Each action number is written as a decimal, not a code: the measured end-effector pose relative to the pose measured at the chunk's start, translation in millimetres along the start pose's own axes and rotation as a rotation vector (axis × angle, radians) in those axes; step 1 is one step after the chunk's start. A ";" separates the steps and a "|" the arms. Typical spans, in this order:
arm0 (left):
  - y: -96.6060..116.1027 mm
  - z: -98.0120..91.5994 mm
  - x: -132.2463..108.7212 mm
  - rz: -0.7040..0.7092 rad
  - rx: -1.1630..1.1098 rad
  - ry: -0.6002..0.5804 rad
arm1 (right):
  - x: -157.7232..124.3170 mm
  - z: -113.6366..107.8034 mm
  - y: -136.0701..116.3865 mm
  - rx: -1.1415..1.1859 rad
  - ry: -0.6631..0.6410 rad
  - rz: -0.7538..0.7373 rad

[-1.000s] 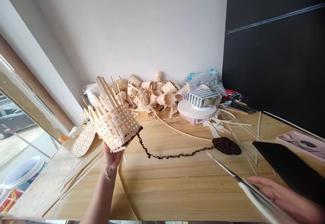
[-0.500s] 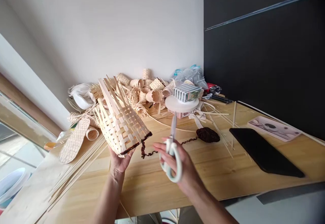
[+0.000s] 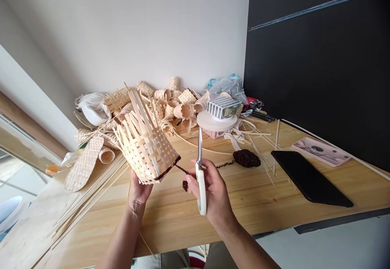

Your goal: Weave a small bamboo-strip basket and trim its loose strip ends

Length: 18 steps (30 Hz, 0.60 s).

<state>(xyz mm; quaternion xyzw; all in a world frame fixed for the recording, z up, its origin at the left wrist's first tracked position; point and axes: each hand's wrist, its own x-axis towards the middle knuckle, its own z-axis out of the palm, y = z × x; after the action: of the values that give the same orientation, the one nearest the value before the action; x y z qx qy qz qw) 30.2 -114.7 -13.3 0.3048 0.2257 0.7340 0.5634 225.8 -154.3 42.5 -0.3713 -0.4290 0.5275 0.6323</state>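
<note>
My left hand (image 3: 139,189) grips a half-woven bamboo basket (image 3: 146,144) from below, holding it tilted above the wooden table (image 3: 265,191) with its loose strip ends pointing up and back. Dark brown yarn runs along the basket's lower rim. My right hand (image 3: 210,189) is closed round white-handled scissors (image 3: 200,171), blades pointing up, and also pinches the brown yarn strand (image 3: 182,170) just right of the basket. The yarn trails back to a dark ball (image 3: 246,158) lying on the table.
A heap of small woven baskets (image 3: 170,104) lies against the back wall. A white turntable (image 3: 215,122) carries a striped box. Loose bamboo strips (image 3: 91,191) lie at left, more at right. A black tablet (image 3: 310,177) and pink tray (image 3: 323,151) sit at right.
My right hand brought the scissors in from the far right to just beside the basket and turned the blades upright. It now pinches the yarn. The basket stayed in my left hand.
</note>
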 end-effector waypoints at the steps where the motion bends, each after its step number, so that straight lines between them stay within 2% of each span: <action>1: -0.4 1.3 0.0 0.012 0.020 -0.001 | 0.1 -0.9 1.8 -0.033 -0.005 -0.031; 5: -2.5 3.5 -0.7 0.034 0.091 0.025 | 0.0 -2.4 17.3 -0.092 -0.062 -0.099; 9: -5.5 3.8 -2.7 0.022 0.137 0.030 | 3.1 -0.4 27.7 -0.130 -0.171 -0.143; 14: -4.8 7.3 -3.0 -0.029 0.079 0.028 | 9.4 1.5 18.5 -0.126 -0.335 -0.157; 18: -4.5 9.9 -3.5 -0.042 0.040 0.026 | 9.2 2.1 14.0 -0.151 -0.341 -0.179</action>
<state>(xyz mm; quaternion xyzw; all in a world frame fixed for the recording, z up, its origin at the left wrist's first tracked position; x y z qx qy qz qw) 40.9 -117.0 -9.9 0.3018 0.2541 0.7212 0.5694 219.6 -142.8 31.7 -0.2835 -0.5994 0.4906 0.5654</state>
